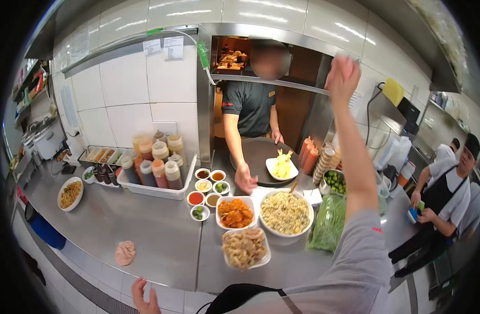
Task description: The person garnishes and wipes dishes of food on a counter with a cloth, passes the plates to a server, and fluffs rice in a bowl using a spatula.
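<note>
My right hand [343,78] is raised high at the upper right, near the frame of the serving window; its fingers are blurred. Low at the front edge of the counter is my left hand [144,297], fingers apart and holding nothing, just below a crumpled pink cloth [125,253]. Between my arms stand a bowl of orange fried pieces [235,213], a bowl of brownish strips [245,248] and a large bowl of fried rice [285,212]. A bag of greens [328,224] lies beside my right arm.
Behind the window, a person [250,112] holds a round tray [247,162] carrying a tempura bowl [282,167]. A white bin of squeeze bottles [159,191], small sauce cups [196,198] and a noodle bowl [70,194] stand leftward. At right, co-worker [446,191] holds something blue.
</note>
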Available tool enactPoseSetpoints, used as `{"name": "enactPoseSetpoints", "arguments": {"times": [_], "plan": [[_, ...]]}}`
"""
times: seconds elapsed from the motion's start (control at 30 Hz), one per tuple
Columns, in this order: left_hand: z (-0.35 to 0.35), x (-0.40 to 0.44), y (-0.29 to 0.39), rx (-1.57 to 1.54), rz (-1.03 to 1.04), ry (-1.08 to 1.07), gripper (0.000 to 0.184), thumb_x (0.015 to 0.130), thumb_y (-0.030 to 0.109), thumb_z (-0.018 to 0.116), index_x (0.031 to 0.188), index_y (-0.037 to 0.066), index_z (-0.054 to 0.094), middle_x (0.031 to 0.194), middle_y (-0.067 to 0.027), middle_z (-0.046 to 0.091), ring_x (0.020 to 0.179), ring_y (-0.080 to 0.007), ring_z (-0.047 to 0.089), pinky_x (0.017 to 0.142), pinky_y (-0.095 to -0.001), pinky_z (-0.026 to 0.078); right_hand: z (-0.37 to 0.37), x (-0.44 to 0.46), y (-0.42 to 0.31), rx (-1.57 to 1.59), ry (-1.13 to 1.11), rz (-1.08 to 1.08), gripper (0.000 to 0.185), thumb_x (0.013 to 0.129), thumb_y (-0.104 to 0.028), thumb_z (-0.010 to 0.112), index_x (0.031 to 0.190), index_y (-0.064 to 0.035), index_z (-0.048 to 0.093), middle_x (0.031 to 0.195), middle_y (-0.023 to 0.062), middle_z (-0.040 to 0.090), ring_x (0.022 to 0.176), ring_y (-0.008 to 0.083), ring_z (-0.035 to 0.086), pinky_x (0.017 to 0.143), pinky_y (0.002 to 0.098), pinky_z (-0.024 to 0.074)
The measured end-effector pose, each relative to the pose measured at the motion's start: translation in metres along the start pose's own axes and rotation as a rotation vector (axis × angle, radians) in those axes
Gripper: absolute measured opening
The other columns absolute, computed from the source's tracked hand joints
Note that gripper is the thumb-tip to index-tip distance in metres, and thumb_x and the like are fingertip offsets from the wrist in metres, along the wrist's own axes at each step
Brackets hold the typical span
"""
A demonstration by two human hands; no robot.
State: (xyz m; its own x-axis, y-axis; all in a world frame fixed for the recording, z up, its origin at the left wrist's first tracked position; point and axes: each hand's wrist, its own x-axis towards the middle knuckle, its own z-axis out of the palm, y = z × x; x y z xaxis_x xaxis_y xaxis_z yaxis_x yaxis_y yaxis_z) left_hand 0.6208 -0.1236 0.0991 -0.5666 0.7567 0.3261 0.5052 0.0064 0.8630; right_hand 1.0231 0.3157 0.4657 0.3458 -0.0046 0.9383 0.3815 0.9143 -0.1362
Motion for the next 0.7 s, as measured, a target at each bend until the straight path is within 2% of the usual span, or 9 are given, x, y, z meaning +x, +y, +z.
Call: {"name": "enactPoseSetpoints", "arguments": {"times": [0.07,0.13,0.2,0.3,0.4,0.47,0.53,0.63,0.7], "plan": [[0.019,-0.016,0.024,0.015,-0.122,0.079,0.038,0.083,0.007,0.055,0.119,-0.002,0.044,0.118,-0.015,0.048,0.112,-0.0229,0.043,0.098,-0.0339,0.029,0.029,0.064,0.041,-0.45,0.055,-0.569,0.027,0.078,-0.015,0.061,0.099,-0.0011,0.05,0.095,0.0132,0.052,0.073,0.027,0.054,0.067,0.0394,0.0453],[0.044,-0.018,0.053,0.015,-0.172,0.13,0.037,0.083,0.006,0.056,0.117,-0.002,0.045,0.118,-0.0147,0.048,0.111,-0.0232,0.043,0.097,-0.0338,0.03,0.082,0.11,0.087,-0.421,0.102,-0.807,0.026,0.078,-0.02,0.058,0.096,-0.0037,0.053,0.093,0.0131,0.054,0.076,0.0333,0.054,0.073,0.0418,0.0433],[0.065,-0.013,0.078,-0.015,-0.224,0.176,0.037,0.083,0.005,0.055,0.117,-0.003,0.045,0.118,-0.0145,0.048,0.11,-0.0231,0.043,0.097,-0.0337,0.03,0.118,0.118,0.103,-0.427,-0.275,-0.46,0.052,0.067,-0.04,0.065,0.109,-0.0107,0.054,0.132,0.0126,0.03,0.113,0.0353,0.039,0.094,0.0431,0.0366],[0.09,0.001,0.098,-0.034,-0.259,0.179,0.037,0.083,0.003,0.052,0.118,-0.003,0.043,0.118,-0.0143,0.047,0.111,-0.0222,0.043,0.097,-0.0334,0.03,0.158,0.088,0.092,-0.901,-0.673,-0.322,0.035,0.078,-0.031,0.054,0.102,-0.0059,0.058,0.114,0.0195,0.044,0.104,0.0334,0.046,0.087,0.043,0.0404],[0.108,0.017,0.097,0.012,-0.223,0.143,0.037,0.084,0.001,0.049,0.119,-0.003,0.04,0.12,-0.0142,0.046,0.112,-0.0216,0.042,0.096,-0.033,0.03,0.163,0.077,0.125,-1.04,-0.551,-0.592,0.034,0.08,-0.031,0.048,0.098,-0.0044,0.059,0.11,0.0216,0.045,0.099,0.0331,0.049,0.083,0.0416,0.0422],[0.119,0.029,0.116,-0.078,-0.208,0.146,0.037,0.083,0.0,0.048,0.119,-0.003,0.039,0.122,-0.0141,0.044,0.113,-0.0216,0.041,0.096,-0.0327,0.031,0.159,0.089,0.139,-0.818,-0.586,-0.573,0.042,0.077,-0.039,0.049,0.088,-0.0015,0.063,0.096,0.0213,0.055,0.097,0.0322,0.052,0.078,0.0411,0.044],[0.131,0.038,0.13,-0.099,-0.209,0.131,0.038,0.082,-0.001,0.048,0.119,-0.002,0.038,0.123,-0.0142,0.043,0.113,-0.0222,0.041,0.096,-0.0329,0.031,0.141,0.101,0.139,-0.815,-0.598,-0.492,0.045,0.075,-0.042,0.05,0.084,0.0,0.063,0.09,0.0214,0.059,0.091,0.033,0.055,0.077,0.0412,0.0442],[0.132,0.033,0.135,-0.064,-0.212,0.115,0.04,0.081,0.0,0.049,0.12,-0.001,0.038,0.124,-0.0132,0.042,0.114,-0.0222,0.04,0.096,-0.0336,0.031,0.088,0.119,0.136,-0.921,-0.639,-0.309,0.046,0.074,-0.043,0.049,0.085,-0.0003,0.063,0.094,0.0228,0.059,0.088,0.0345,0.057,0.079,0.0408,0.0436],[0.123,0.028,0.137,0.008,-0.291,0.113,0.042,0.081,0.001,0.05,0.121,0.0,0.038,0.124,-0.0122,0.042,0.114,-0.0223,0.04,0.095,-0.0341,0.031,0.049,0.158,0.236,-0.846,-0.499,-0.759,0.027,0.079,-0.029,0.052,0.093,-0.0059,0.056,0.091,0.0131,0.057,0.083,0.0356,0.054,0.075,0.041,0.0432]]}}
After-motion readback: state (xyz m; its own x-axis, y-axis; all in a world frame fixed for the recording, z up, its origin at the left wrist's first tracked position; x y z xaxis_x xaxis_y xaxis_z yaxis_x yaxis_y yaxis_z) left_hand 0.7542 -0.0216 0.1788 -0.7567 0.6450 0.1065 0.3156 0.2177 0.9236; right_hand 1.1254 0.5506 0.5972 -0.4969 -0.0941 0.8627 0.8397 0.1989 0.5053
